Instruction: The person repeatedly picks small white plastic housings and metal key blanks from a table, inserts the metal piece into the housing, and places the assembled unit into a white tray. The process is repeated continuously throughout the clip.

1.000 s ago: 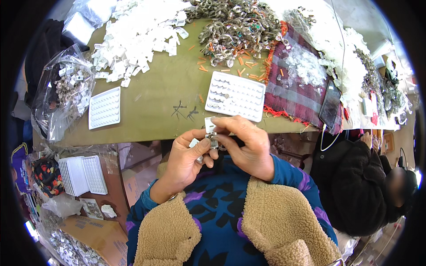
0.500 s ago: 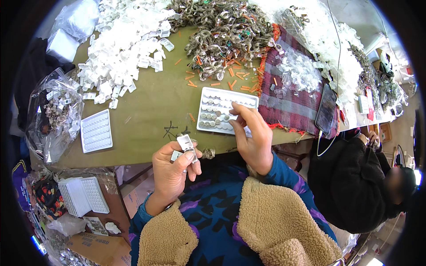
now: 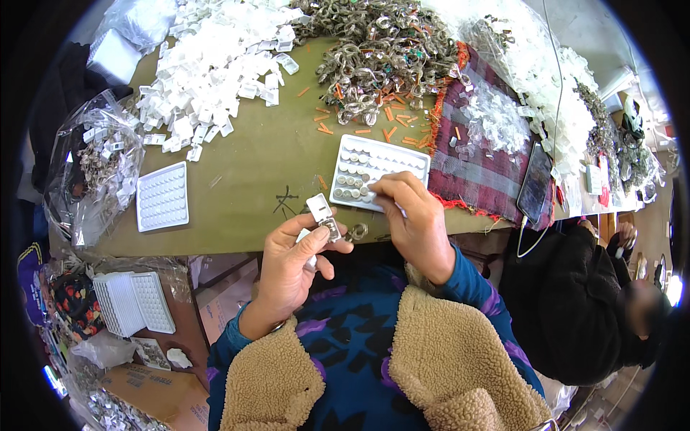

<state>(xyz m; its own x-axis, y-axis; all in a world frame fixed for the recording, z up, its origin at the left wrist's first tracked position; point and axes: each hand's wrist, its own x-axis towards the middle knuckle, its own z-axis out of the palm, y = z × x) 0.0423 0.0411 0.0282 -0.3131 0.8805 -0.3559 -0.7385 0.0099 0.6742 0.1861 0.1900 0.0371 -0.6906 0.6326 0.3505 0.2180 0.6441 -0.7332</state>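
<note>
While my left hand pinches a small clear plastic case — hinged lid up, a metal piece inside — my right hand closes its fingertips on something too small to make out at the near edge of the white dimpled tray. Round metal buttons fill that tray's left rows. Beyond the fingers lie orange slivers and tangled metal rings.
</note>
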